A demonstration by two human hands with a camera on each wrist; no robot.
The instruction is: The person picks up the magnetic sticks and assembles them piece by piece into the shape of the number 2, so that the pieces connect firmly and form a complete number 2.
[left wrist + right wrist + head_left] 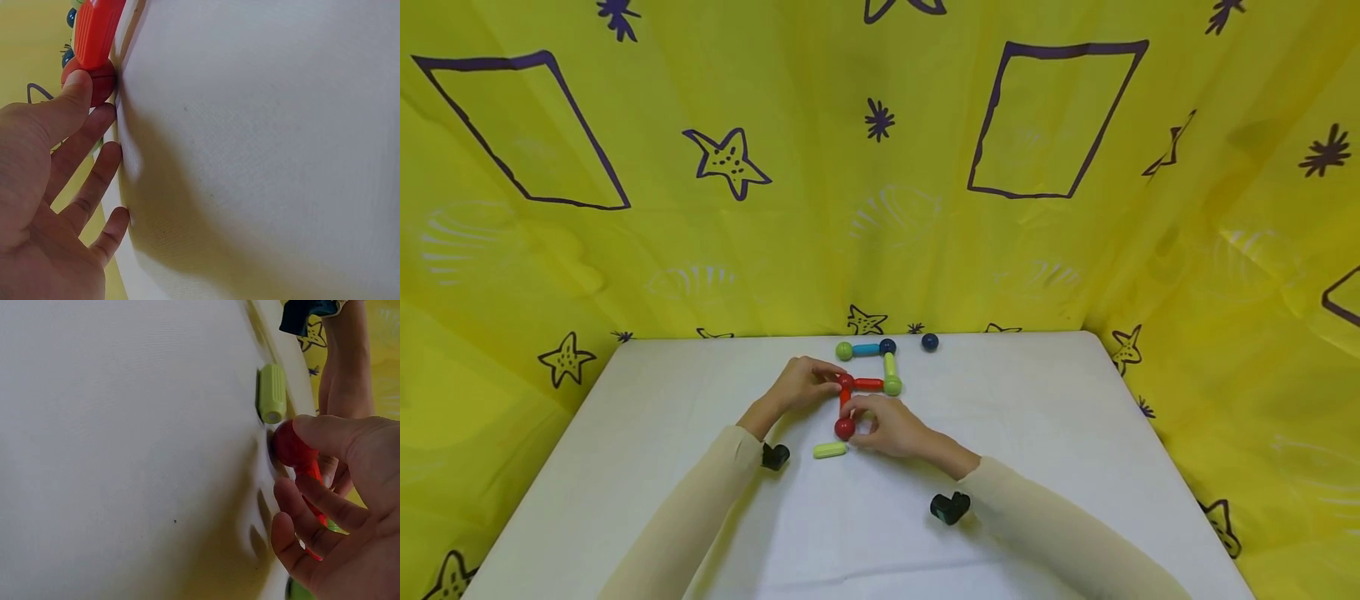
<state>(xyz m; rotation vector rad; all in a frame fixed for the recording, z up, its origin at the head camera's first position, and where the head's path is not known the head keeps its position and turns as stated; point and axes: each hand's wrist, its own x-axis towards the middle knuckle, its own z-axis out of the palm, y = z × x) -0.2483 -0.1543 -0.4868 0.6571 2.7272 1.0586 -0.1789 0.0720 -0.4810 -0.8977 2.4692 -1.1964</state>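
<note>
Red, green and blue balls and rods form a stepped chain on the white table. My left hand (803, 383) pinches the red ball (846, 381) at a corner of the chain, thumb and index finger on it in the left wrist view. A red rod (869, 384) leads right from that ball to a green ball (892, 385). My right hand (891, 425) pinches the nearer red ball (291, 445); its thumb lies on the ball and its index finger by the second red rod (845, 401). That rod spans the two red balls. Beside the nearer ball lies a loose light-green rod (272, 394).
The chain runs on through a light-green rod (890, 364), a dark blue ball (887, 347) and a blue rod (867, 350) to another green ball (844, 351). A separate dark blue ball (930, 342) sits near the table's back edge. Yellow curtains (805, 250) surround the table (1037, 417).
</note>
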